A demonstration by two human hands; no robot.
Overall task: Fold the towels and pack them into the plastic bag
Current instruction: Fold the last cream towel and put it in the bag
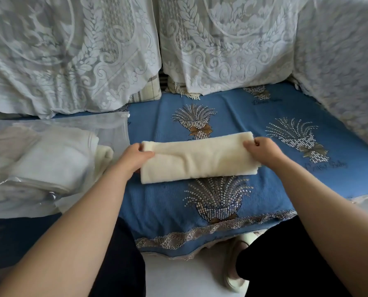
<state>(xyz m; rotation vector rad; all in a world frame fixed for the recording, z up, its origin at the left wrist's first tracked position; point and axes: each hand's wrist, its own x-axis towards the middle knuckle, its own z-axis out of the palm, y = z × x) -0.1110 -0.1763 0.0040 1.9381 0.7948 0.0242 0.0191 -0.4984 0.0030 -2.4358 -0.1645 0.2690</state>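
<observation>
I saw a cream towel (197, 157) lying folded into a long band across the middle of the blue sofa cover (168, 202), its long edges running from nine o'clock to three o'clock. My left hand (133, 156) held the towel's nine o'clock end, thumb on top and the fingers (145, 155) curled onto the cloth, pinching that end. My right hand (262, 150) gripped the three o'clock end near its far corner, the fingers (250, 144) bent and pressed together over the fold. Both forearms reached in from six o'clock, one on either side of the towel.

At nine o'clock from the towel lay the clear plastic bag (75, 129), flat on the sofa, with a stack of white folded towels (50, 159) showing through it. A cream roll of cloth (104, 155) sat at the bag's near opening, just beside my left wrist; I could not tell whether it was fully inside the bag. The bag and the towel in my hands were apart.

White lace covers (93, 50) hung over the back cushions at twelve o'clock. Dark trousers (286, 264) and a pale shoe (234, 275) showed on the floor at six o'clock.
</observation>
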